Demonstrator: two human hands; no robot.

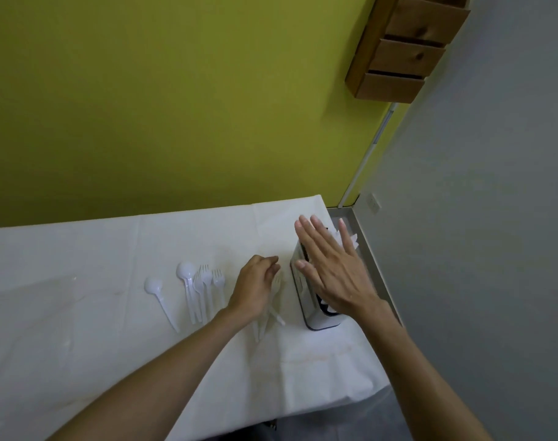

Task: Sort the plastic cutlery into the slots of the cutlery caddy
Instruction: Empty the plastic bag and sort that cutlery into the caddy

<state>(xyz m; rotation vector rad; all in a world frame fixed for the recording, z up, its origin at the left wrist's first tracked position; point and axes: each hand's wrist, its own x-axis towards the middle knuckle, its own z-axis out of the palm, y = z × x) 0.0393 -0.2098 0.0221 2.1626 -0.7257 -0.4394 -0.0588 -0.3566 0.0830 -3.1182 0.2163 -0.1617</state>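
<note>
The white cutlery caddy [303, 291] stands near the right edge of the white-covered table [80, 313], with white cutlery poking out at its far end. My right hand [331, 268] lies flat and spread over its top, holding nothing. My left hand [255, 284] is curled over a small bunch of white plastic forks [276, 289] lying just left of the caddy; its fingers are bent around them. Further left lie a single spoon [158, 294] and a cluster of spoons and forks [201, 288].
A yellow-green wall rises behind the table. A wooden set of small drawers [408, 49] hangs at the upper right. A grey wall and a narrow gap run along the table's right edge. The table's front edge is close to my body.
</note>
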